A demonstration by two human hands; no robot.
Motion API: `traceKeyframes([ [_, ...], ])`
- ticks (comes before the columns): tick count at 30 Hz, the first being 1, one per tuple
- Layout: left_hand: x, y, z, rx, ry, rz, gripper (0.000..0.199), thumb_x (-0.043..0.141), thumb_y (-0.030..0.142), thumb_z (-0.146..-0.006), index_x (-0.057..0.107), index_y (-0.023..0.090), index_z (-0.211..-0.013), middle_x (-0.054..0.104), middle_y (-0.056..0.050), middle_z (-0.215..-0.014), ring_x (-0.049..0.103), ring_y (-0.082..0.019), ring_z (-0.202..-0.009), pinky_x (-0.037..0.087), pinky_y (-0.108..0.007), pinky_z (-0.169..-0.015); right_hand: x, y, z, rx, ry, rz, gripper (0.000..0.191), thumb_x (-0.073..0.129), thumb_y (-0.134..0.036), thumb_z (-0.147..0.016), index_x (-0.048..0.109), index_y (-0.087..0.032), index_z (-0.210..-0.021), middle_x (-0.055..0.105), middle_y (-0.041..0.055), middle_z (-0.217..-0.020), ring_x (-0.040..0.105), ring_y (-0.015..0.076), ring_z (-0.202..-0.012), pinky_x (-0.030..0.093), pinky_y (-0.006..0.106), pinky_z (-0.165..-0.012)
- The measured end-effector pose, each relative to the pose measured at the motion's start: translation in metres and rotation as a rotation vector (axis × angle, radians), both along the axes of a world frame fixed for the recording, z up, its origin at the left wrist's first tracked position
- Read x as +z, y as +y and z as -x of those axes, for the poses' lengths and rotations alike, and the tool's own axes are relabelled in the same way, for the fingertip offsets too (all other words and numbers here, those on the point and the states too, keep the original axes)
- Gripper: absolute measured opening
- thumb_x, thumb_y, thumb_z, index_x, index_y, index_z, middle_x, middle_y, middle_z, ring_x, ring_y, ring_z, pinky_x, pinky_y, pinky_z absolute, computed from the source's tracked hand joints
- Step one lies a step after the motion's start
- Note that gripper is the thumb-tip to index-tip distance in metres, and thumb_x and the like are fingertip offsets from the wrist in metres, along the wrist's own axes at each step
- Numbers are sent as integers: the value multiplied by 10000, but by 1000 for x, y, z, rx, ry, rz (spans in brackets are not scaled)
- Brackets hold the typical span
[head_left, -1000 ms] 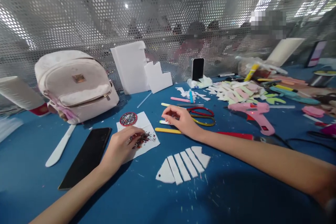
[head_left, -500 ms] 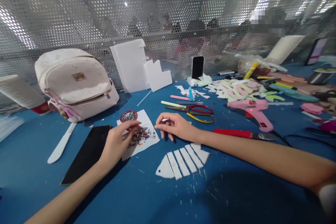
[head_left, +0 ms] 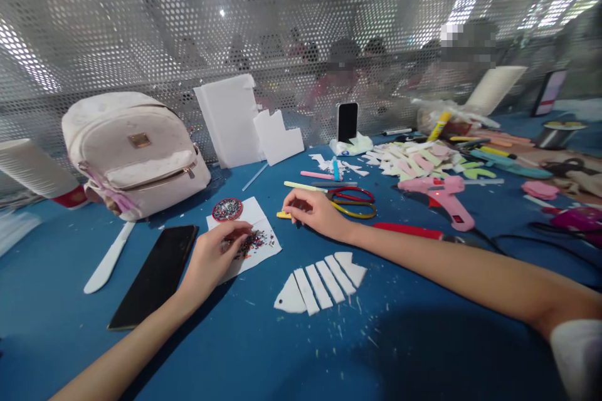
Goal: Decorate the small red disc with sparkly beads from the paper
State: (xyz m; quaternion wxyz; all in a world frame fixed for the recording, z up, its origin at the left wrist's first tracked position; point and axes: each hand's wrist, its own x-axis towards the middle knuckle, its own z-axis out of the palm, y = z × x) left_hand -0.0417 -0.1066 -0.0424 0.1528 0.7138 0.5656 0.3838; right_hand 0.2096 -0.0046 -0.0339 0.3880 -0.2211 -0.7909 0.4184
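My left hand (head_left: 214,250) rests on a white sheet of paper (head_left: 256,213), its thumb and fingers closed together over a small heap of shiny multicoloured bits (head_left: 256,241). What lies between those fingertips is hidden. Beside it stands a small round red-rimmed dish (head_left: 227,209) of glittery bits. My right hand (head_left: 313,213) is closed on a short yellow stick (head_left: 283,215), whose left end pokes out past the fingers; the rest is hidden. Nearer to me lies a white fish shape cut into strips (head_left: 322,285), with a dark eye dot on its head.
Scissors (head_left: 355,207), a red-handled tool (head_left: 407,230) and a pink glue gun (head_left: 439,191) with its cord lie to the right. Cut foam pieces (head_left: 414,160) are heaped behind. At left are a black phone (head_left: 155,276), a white plastic knife (head_left: 110,260) and a backpack (head_left: 141,156).
My right hand has closed round the yellow stick and moved slightly up and away from the fish. My left fingers have drawn closer together over the heap. The view has shifted slightly.
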Motion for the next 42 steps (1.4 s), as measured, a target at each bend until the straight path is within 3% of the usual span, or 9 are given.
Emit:
traceKeyframes([
  [5, 0, 0, 1, 19, 72, -80, 148, 566, 307, -916, 686, 234, -961, 717, -22, -986, 647, -180, -880, 494, -301, -805, -4, -9, 6, 61, 94, 147, 203, 608, -371, -932, 569, -172, -916, 617, 2, -753, 608, 95, -576, 475, 194, -474],
  [10, 2, 1, 4, 78, 199, -53, 116, 585, 313, -919, 673, 243, -888, 689, 0, -848, 600, -174, -750, 438, -301, -719, -6, -7, 5, 66, 59, 124, 205, 609, -373, -932, 569, -172, -915, 617, 3, -763, 611, 94, -595, 476, 189, -478],
  [21, 3, -3, 5, 52, 397, -15, 131, 593, 311, -944, 685, 283, -854, 723, 39, -956, 629, -196, -924, 300, -338, -758, -5, -7, 4, 43, 35, 102, 206, 599, -375, -936, 574, -171, -923, 609, 1, -756, 607, 98, -597, 464, 192, -486],
  [31, 6, -3, 6, 32, 467, -50, 143, 600, 356, -942, 707, 284, -881, 733, 13, -981, 632, -212, -933, 305, -357, -787, -4, -7, 4, 48, 27, 91, 203, 595, -369, -937, 577, -169, -909, 608, 1, -763, 603, 97, -599, 463, 196, -491],
  [42, 9, -2, 0, 51, 540, -110, 139, 608, 289, -922, 718, 273, -839, 745, 5, -929, 644, -217, -879, 308, -370, -768, 0, -10, 5, 40, 31, 97, 225, 614, -390, -917, 584, -169, -891, 617, 4, -743, 600, 108, -590, 463, 208, -488],
])
